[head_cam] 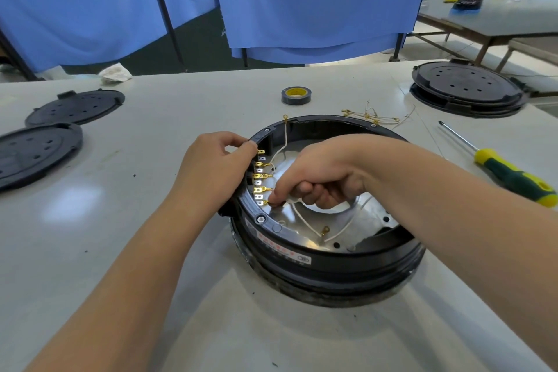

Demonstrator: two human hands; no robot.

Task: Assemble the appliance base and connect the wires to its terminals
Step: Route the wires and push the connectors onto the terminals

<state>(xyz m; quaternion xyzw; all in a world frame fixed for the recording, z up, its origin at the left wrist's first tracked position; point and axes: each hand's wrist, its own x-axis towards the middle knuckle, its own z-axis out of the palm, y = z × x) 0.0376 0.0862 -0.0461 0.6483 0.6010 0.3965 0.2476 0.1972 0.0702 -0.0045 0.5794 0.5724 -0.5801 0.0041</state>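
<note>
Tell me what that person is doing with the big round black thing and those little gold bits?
A person is wiring up a round black appliance base on the table. The left hand grips its rim to steady it. The right hand reaches inside and pinches a white wire at the lowest of the terminals. Several gold connectors are already on. Spare wires, a screwdriver and tape lie nearby.
</note>
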